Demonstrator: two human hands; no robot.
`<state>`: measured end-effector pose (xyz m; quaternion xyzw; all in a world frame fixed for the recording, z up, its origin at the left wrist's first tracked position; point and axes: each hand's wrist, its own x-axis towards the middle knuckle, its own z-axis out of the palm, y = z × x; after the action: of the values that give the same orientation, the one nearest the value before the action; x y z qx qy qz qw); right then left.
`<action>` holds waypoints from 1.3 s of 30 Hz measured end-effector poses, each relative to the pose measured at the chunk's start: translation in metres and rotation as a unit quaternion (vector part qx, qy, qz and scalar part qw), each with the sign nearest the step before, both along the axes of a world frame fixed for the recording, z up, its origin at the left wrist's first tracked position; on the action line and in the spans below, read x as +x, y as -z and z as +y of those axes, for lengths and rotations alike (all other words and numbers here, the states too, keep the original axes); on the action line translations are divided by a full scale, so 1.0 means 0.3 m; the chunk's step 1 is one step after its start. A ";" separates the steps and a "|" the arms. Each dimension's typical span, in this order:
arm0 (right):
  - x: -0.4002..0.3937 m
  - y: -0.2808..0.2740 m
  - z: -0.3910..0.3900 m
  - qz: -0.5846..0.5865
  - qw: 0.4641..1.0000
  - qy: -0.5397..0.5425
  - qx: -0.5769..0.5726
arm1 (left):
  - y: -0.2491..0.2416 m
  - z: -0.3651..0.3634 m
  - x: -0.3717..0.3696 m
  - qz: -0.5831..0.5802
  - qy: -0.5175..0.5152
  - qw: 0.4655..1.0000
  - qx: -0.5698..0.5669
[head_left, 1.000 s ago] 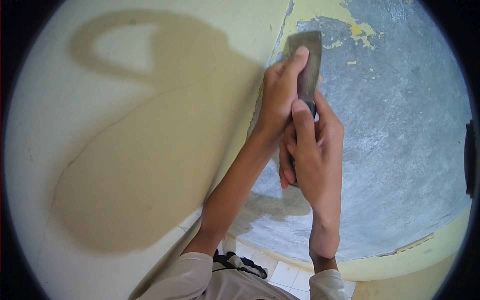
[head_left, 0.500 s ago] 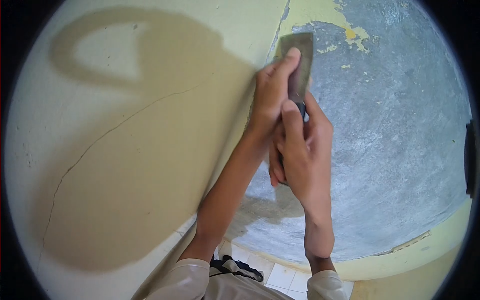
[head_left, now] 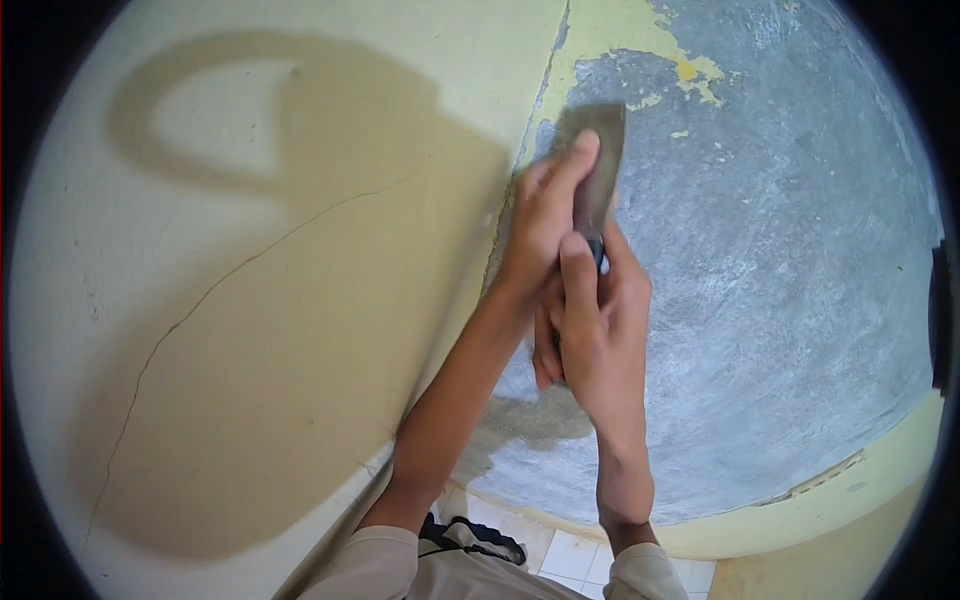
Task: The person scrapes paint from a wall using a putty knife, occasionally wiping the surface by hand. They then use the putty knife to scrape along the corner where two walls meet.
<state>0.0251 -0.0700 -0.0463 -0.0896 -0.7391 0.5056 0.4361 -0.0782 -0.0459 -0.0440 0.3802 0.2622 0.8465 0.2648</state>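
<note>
Both my hands are closed on one scraper [head_left: 598,190], a wide flat metal blade with a dark handle. My right hand [head_left: 605,330] wraps the handle, its thumb lying along it toward the blade. My left hand [head_left: 545,215] grips the blade from the left side, thumb pressed on its face. The blade's broad end points up, over the grey bare wall [head_left: 770,290] close to the corner. Whether its edge touches the surface cannot be made out. Remnants of yellow-green paint [head_left: 640,60] cling to the wall just above the blade.
To the left stands a cream painted wall [head_left: 330,270] with a long thin crack and my shadow on it. A dark object [head_left: 941,318] sits at the far right edge. White floor tiles [head_left: 570,557] show below, beside my clothing.
Both hands and the scraper have moved down the wall a little, with the blade slightly blurred. The view has shifted slightly. The grip looks the same.
</note>
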 end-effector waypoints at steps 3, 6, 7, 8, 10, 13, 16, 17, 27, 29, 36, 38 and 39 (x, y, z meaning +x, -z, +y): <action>-0.017 -0.065 -0.010 -0.013 0.999 -0.027 -0.009 | -0.056 -0.013 0.016 -0.038 -0.052 0.997 0.045; 0.016 -0.031 -0.013 -0.012 0.999 -0.024 -0.020 | -0.019 -0.012 0.021 -0.015 -0.044 0.999 0.015; 0.020 -0.024 -0.016 -0.011 0.999 -0.015 -0.027 | -0.007 -0.007 0.013 -0.002 -0.010 1.000 -0.010; 0.015 -0.030 -0.017 -0.008 1.000 -0.017 -0.025 | -0.004 0.003 0.006 0.001 -0.005 1.000 0.005; 0.006 -0.047 -0.014 0.000 0.999 -0.032 -0.032 | -0.043 0.004 -0.009 -0.018 0.007 1.000 0.006; 0.020 -0.079 -0.010 -0.021 0.997 -0.063 -0.037 | -0.041 0.007 0.016 -0.042 0.003 0.999 0.005; 0.027 -0.040 -0.003 -0.023 0.999 -0.021 -0.020 | -0.039 0.020 0.005 -0.032 -0.023 0.999 -0.004; 0.020 -0.048 0.008 -0.021 0.999 -0.020 -0.019 | -0.036 0.027 -0.001 -0.027 -0.024 0.999 -0.021; -0.001 -0.073 0.006 0.017 0.999 -0.029 -0.024 | -0.083 0.030 -0.022 -0.015 -0.029 0.999 0.008; 0.001 -0.115 -0.011 -0.006 0.998 -0.047 -0.031 | -0.097 0.024 -0.031 -0.006 0.030 0.999 0.040; 0.012 -0.116 0.016 0.002 0.997 -0.070 -0.042 | -0.097 0.039 -0.030 -0.004 -0.014 0.999 0.038; 0.022 -0.111 0.015 -0.004 0.997 -0.060 -0.040 | -0.097 0.028 -0.010 -0.007 -0.028 0.999 0.020; 0.028 -0.105 0.011 -0.008 0.998 -0.051 -0.039 | -0.089 0.021 0.003 -0.008 -0.043 0.999 0.002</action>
<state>0.0336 -0.0666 -0.0149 -0.0730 -0.7261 0.5544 0.4002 -0.0773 -0.0398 -0.0175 0.3620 0.2749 0.8607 0.2293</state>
